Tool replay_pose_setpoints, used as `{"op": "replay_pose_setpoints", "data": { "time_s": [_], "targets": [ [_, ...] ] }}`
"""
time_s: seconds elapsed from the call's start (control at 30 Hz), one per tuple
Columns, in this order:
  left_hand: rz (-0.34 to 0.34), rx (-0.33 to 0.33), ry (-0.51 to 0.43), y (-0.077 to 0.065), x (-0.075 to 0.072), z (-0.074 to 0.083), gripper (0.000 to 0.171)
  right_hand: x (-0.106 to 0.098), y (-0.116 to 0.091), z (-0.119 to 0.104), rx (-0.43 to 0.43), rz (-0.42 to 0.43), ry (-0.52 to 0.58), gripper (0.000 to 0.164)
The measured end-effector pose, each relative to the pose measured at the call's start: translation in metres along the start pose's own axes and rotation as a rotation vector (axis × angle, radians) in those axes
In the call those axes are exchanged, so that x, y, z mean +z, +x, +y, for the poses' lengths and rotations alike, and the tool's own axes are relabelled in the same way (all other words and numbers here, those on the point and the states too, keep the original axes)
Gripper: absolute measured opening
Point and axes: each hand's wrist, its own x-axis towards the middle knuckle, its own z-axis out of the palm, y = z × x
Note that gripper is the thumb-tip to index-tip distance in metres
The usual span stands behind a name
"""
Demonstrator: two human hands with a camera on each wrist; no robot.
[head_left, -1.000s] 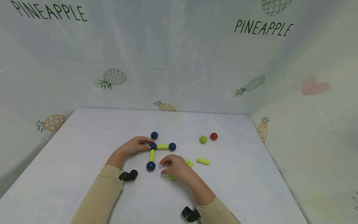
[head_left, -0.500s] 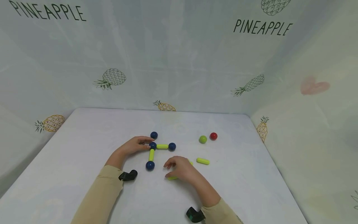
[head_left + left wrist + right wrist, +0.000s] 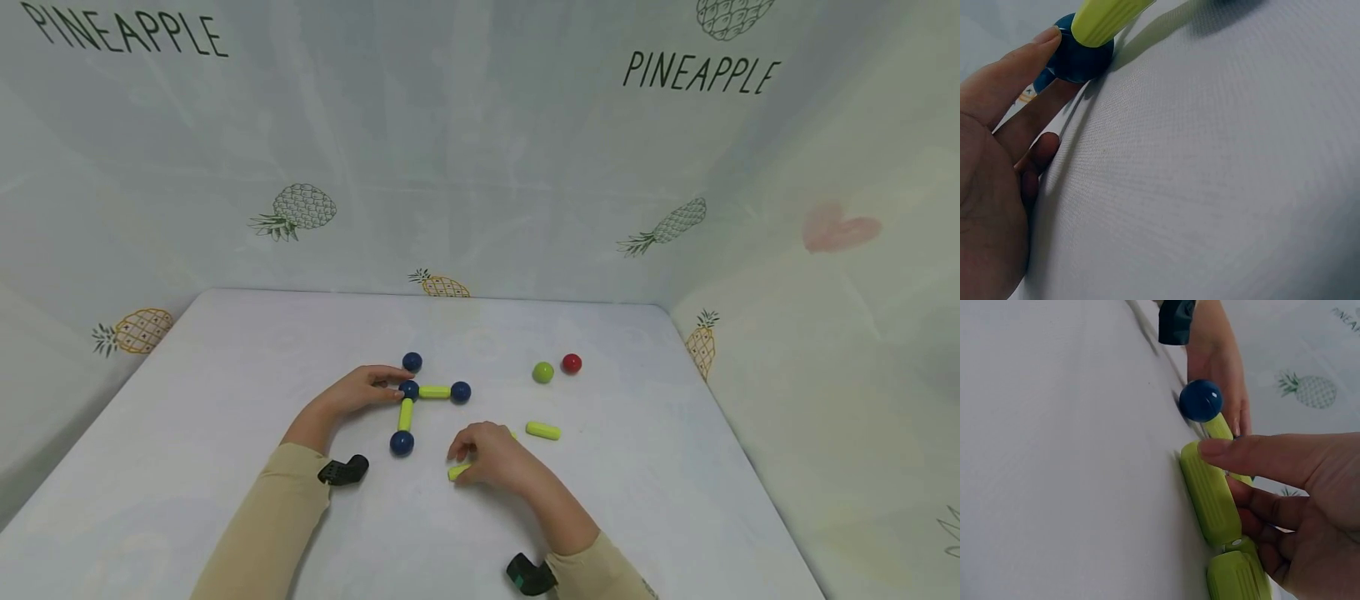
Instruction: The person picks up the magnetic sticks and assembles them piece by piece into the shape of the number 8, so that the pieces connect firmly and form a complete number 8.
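Note:
Two yellow-green magnetic rods, one pointing right (image 3: 434, 392) and one toward the person (image 3: 406, 416), meet at a blue ball (image 3: 408, 390). Each rod has another blue ball at its far end, one at right (image 3: 461, 392) and one in front (image 3: 402, 442). My left hand (image 3: 360, 390) pinches the corner ball between thumb and fingers; the left wrist view shows this ball (image 3: 1080, 59) close up. With thumb on one side and fingers curled on the other, my right hand (image 3: 491, 456) holds a yellow-green rod (image 3: 1210, 494) lying at the table surface.
Behind the corner ball is a loose blue ball (image 3: 412, 362). A green ball (image 3: 543, 372) and a red ball (image 3: 572, 363) lie at the back right. Another rod (image 3: 543, 431) is right of my right hand; more rods (image 3: 1235, 578) lie partly hidden beneath it.
My right hand has moved right and slightly toward the person, away from the joined pieces, and its thumb and fingers have closed on a rod. The left hand stays on the corner ball.

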Motion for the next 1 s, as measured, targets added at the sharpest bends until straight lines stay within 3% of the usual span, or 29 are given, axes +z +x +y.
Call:
{"op": "replay_pose_setpoints", "data": {
  "time_s": [0.57,1.0],
  "targets": [
    [0.018,-0.011,0.015,-0.003,0.0006,0.0037,0.036,0.0042,-0.0033,0.0052,-0.035,0.032,-0.036,0.025],
    [0.012,-0.013,-0.009,-0.0049,0.0009,0.0055,0.038,0.0023,0.0006,-0.001,0.002,0.035,0.003,0.02]
  ]
}}
